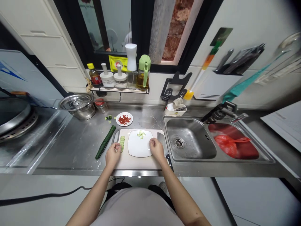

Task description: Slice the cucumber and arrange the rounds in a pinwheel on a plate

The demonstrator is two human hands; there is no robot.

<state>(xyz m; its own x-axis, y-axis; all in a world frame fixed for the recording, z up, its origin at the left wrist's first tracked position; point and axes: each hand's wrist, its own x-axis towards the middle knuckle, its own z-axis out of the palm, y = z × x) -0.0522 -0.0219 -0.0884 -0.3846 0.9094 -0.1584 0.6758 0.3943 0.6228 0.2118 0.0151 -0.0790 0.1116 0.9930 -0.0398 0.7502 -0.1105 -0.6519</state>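
A white square plate (139, 146) rests on the pale cutting board (138, 164), with a few cucumber slices (141, 135) fanned near its far edge. Left of the plate, a row of overlapping cucumber slices (122, 140) lies on the board. My left hand (113, 153) is at the near end of that row, fingertips drawn together; whether a slice is between them is hidden. At the plate's right rim, my right hand (157, 149) has its fingers curled closed, and what they hold cannot be seen. Beneath and beside it lies a kitchen knife (168, 160), partly covered.
A whole cucumber (105, 142) lies left of the board. Behind stand a small plate of chopped red pieces (124, 119) and some cucumber scraps (108, 118). A lidded steel pot (81, 108) is at back left. The double sink (191, 138) borders the board's right.
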